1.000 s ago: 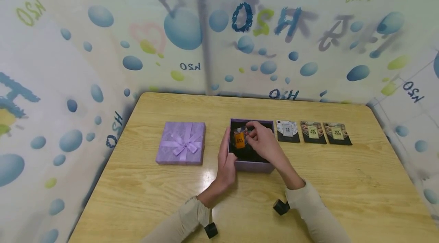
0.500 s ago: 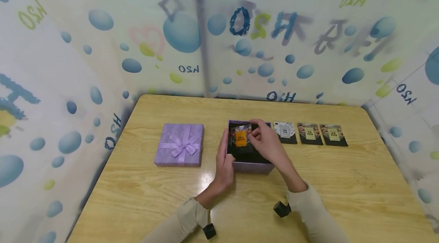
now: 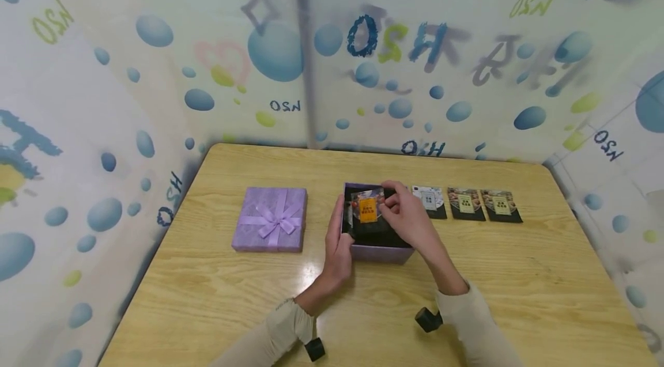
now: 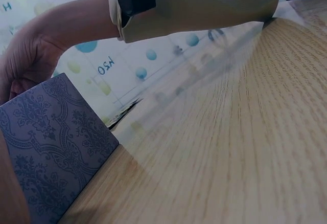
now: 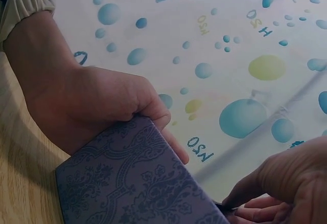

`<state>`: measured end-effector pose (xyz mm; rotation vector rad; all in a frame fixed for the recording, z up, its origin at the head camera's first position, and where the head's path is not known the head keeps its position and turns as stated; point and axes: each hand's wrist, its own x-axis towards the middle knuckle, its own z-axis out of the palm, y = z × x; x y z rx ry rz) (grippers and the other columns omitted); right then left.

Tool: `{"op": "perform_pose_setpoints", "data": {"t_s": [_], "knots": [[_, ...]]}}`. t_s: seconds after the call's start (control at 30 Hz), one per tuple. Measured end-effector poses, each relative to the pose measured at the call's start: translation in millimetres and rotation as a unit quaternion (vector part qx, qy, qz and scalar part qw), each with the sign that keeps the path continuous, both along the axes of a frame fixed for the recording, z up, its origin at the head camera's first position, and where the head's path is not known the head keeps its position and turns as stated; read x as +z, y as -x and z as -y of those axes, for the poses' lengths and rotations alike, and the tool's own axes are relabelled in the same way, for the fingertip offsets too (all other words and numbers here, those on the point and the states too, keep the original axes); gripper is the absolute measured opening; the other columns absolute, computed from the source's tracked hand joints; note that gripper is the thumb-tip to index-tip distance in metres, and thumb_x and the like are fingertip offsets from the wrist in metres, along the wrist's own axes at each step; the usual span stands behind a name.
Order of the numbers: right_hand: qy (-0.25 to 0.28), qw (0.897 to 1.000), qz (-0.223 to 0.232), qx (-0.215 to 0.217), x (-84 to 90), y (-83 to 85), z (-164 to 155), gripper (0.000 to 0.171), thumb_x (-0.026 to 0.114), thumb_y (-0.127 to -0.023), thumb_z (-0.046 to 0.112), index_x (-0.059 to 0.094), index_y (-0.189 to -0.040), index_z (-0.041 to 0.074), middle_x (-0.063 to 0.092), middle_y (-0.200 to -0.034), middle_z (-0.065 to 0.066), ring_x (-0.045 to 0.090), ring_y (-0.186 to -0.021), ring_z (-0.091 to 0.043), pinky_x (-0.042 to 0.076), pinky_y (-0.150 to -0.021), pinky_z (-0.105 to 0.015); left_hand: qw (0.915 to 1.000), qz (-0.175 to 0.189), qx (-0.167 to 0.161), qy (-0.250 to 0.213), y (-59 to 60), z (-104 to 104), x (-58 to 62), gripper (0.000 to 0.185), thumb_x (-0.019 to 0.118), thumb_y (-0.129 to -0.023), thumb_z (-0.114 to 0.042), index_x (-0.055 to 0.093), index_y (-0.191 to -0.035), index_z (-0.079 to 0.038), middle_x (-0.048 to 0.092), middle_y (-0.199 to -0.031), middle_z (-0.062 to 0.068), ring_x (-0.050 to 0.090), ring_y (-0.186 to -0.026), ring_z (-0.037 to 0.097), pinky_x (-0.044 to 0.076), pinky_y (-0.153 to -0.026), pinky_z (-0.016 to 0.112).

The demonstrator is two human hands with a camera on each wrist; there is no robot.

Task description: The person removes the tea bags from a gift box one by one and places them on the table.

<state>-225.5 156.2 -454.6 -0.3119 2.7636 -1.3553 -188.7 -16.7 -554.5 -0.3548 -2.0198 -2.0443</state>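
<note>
A purple patterned gift box [image 3: 383,253] with a black inside stands uncovered on the table. My left hand [image 3: 338,254] holds its left side, thumb hooked over the rim and fingers along the outer wall; the right wrist view shows this hand [image 5: 102,106] on the box wall [image 5: 127,178]. My right hand [image 3: 408,217] pinches the right edge of a black sachet with an orange label [image 3: 368,210] at the box opening. From the left wrist view, the right hand [image 4: 25,63] is bent over the box's far rim, its fingertips hidden behind the wall [image 4: 56,137].
The purple lid with a ribbon bow [image 3: 270,220] lies left of the box. To the right, a sachet with a white label [image 3: 429,201] and two with pale yellow labels [image 3: 466,204] lie in a row. A patterned wall borders the wooden table [image 3: 493,275].
The orange-labelled sachet has turned to show more of its face and shifted slightly right in the box opening, still pinched by my right hand. My left hand stays on the box.
</note>
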Motion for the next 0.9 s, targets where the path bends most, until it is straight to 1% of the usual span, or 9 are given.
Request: {"op": "perform_pose_setpoints", "data": {"t_s": [0.17,0.3,0.4,0.47,0.57,0.7,0.9], "knots": [[-0.001,1.000,-0.007,-0.001,-1.7,-2.4,-3,0.050,0.067,-0.099,0.006,0.052,-0.146,0.000,0.073,-0.101,-0.014,0.068,-0.084,-0.024,0.057,-0.078,-0.045,1.0000,-0.004,0.005,0.005,-0.4,1,-1.4,0.086,0.032,-0.084,0.011,0.020,-0.167,-0.006,0.022,-0.173,0.007,0.018,-0.159,0.022,0.015,-0.123,0.021],[-0.003,1.000,-0.010,-0.004,-0.7,-3.9,-6,0.049,0.066,-0.100,0.007,0.052,-0.146,0.000,0.073,-0.100,-0.013,0.068,-0.082,-0.021,0.057,-0.078,-0.044,0.9998,-0.009,0.007,0.016,0.0,2,-2.2,0.085,0.030,-0.085,0.011,0.019,-0.168,-0.008,0.020,-0.173,0.003,0.015,-0.159,0.023,0.015,-0.123,0.021],[-0.004,1.000,-0.011,-0.005,1.2,-4.5,-11,0.049,0.065,-0.100,0.007,0.051,-0.147,0.000,0.073,-0.100,-0.012,0.067,-0.081,-0.020,0.057,-0.077,-0.042,0.9999,-0.007,0.004,0.014,0.6,3,-2.6,0.084,0.029,-0.086,0.010,0.018,-0.168,-0.007,0.019,-0.173,0.001,0.015,-0.160,0.022,0.014,-0.124,0.021],[-0.005,1.000,-0.019,-0.005,2.9,-4.7,-15,0.049,0.065,-0.101,0.007,0.050,-0.147,-0.002,0.074,-0.100,-0.014,0.067,-0.080,-0.021,0.056,-0.075,-0.041,0.9999,-0.008,0.004,0.011,0.8,2,-2.4,0.083,0.029,-0.086,0.010,0.018,-0.167,-0.006,0.020,-0.173,0.002,0.015,-0.160,0.022,0.014,-0.124,0.022],[-0.007,1.000,-0.024,-0.017,5.5,-5.7,-25,0.050,0.064,-0.101,0.007,0.050,-0.148,-0.001,0.074,-0.100,-0.015,0.068,-0.080,-0.022,0.055,-0.073,-0.039,0.9999,-0.012,0.005,0.010,1.3,1,-2.5,0.084,0.030,-0.085,0.011,0.018,-0.167,-0.004,0.021,-0.173,0.004,0.016,-0.159,0.023,0.013,-0.125,0.023],[-0.001,0.999,-0.012,-0.041,8.3,-7.1,-38,0.050,0.063,-0.101,0.008,0.049,-0.148,0.000,0.074,-0.102,-0.016,0.069,-0.083,-0.025,0.053,-0.070,-0.036,0.9997,-0.018,0.005,0.015,0.9,0,-2.6,0.085,0.030,-0.085,0.012,0.019,-0.167,-0.007,0.021,-0.173,0.005,0.016,-0.159,0.023,0.014,-0.125,0.024],[0.018,0.999,0.005,-0.048,7.0,-6.9,-55,0.049,0.061,-0.102,0.008,0.048,-0.149,0.000,0.074,-0.104,-0.020,0.071,-0.088,-0.031,0.051,-0.063,-0.031,0.9996,-0.022,0.006,0.018,0.4,-1,-3.0,0.085,0.030,-0.085,0.012,0.018,-0.167,-0.006,0.020,-0.173,0.003,0.015,-0.160,0.024,0.013,-0.125,0.023]]}}
